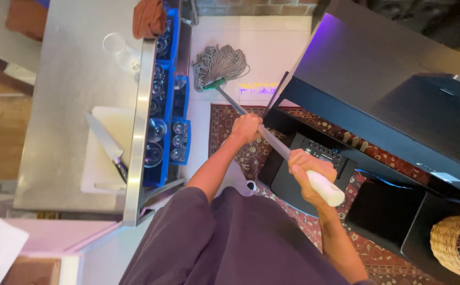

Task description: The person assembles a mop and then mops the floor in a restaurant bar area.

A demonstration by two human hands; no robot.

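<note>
I hold a mop by its long grey handle [275,143] with both hands. My left hand [247,127] grips the handle lower down, nearer the mop head. My right hand [306,170] grips the top end, just below the white cap. The grey string mop head [219,64], joined by a green clamp, lies spread on the pale tiled floor [277,53] ahead of me, beyond the edge of a red patterned rug [224,124].
A steel counter [66,105] on my left carries a white cutting board [106,150] with a knife [108,145] and a clear glass [118,47]. Blue racks of glasses [166,137] sit beside it. Black equipment cases [378,105] stand on the right, with a wicker basket [459,243].
</note>
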